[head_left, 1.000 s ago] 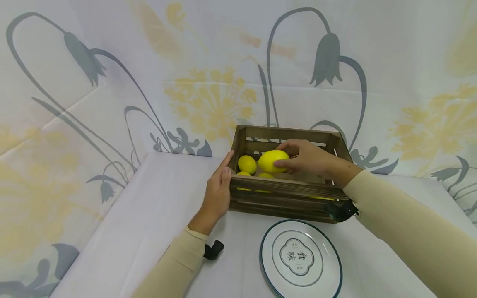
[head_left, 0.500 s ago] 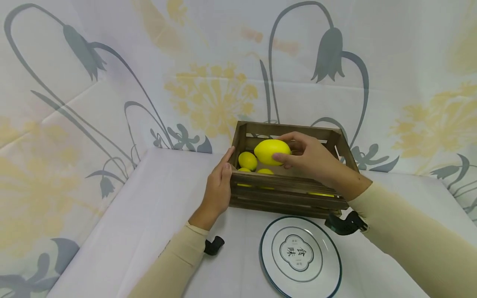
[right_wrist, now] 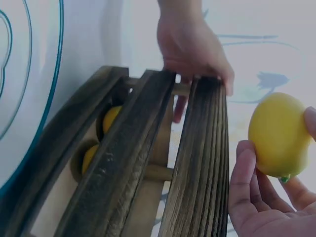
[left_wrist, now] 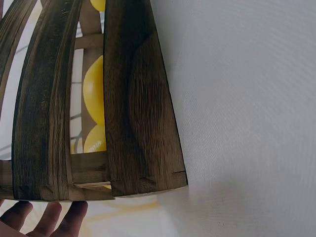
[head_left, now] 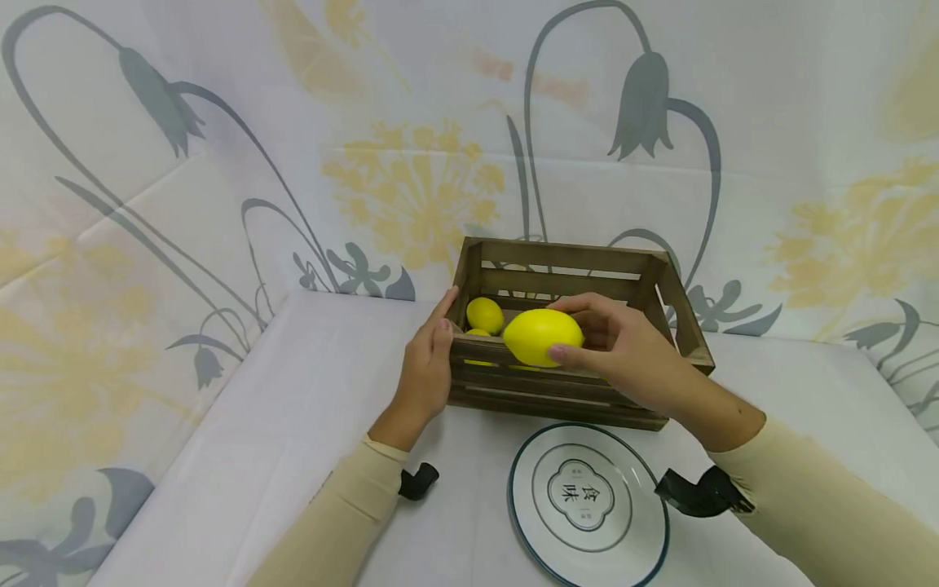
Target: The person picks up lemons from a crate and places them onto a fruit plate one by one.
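The left hand [head_left: 425,371] is laid against the left end of the wooden crate [head_left: 587,391], with fingers straight and nothing grasped; the fingertips [left_wrist: 47,219] are seen at the crate's corner in the left wrist view. The crate is set near the back edge of the table [head_left: 293,424]. More lemons [head_left: 485,315] are left inside it, at its left end. A lemon [head_left: 543,337] is held above the crate's front wall, grasped between the thumb and fingers of the right hand [head_left: 631,359]. A plate [head_left: 587,504] with a dark rim is placed just in front of the crate, by the table's front edge.
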Demonstrator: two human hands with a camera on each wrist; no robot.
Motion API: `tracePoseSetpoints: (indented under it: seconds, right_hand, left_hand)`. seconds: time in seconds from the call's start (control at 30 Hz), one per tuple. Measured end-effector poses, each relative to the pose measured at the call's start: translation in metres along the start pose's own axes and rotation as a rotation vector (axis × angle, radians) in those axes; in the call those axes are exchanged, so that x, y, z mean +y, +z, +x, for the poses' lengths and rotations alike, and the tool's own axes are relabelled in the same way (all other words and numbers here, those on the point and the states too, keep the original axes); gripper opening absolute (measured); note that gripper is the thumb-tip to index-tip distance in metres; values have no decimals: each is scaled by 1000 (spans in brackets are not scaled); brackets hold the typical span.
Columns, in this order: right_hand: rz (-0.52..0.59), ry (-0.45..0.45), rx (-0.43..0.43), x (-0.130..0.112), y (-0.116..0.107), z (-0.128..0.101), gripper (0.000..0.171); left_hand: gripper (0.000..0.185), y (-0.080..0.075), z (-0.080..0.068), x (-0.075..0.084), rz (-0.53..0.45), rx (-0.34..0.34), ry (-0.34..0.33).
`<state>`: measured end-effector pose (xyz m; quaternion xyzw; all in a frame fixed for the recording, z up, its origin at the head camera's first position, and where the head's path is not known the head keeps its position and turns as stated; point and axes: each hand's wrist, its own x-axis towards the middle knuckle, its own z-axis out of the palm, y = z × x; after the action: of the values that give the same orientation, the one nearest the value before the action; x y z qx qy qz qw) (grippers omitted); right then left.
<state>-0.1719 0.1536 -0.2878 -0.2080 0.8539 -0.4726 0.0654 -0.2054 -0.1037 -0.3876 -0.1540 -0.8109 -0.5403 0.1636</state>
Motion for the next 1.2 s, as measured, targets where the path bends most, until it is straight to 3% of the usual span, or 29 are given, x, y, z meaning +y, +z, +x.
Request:
tracePoseSetpoints:
  seconds: [0.37,0.77,1.2]
  right_hand:
    - [87,-63,8,11,15,-36,49]
    - [193,-101,12,25,24,-53,49]
    - [176,-90,69,45,27,-66,47]
  left_hand:
    - [48,2,-1,1,3,-6,-6]
    - [47,-1,-1,1,16,5,-8]
    - [47,0,2,-1,30,27,-4]
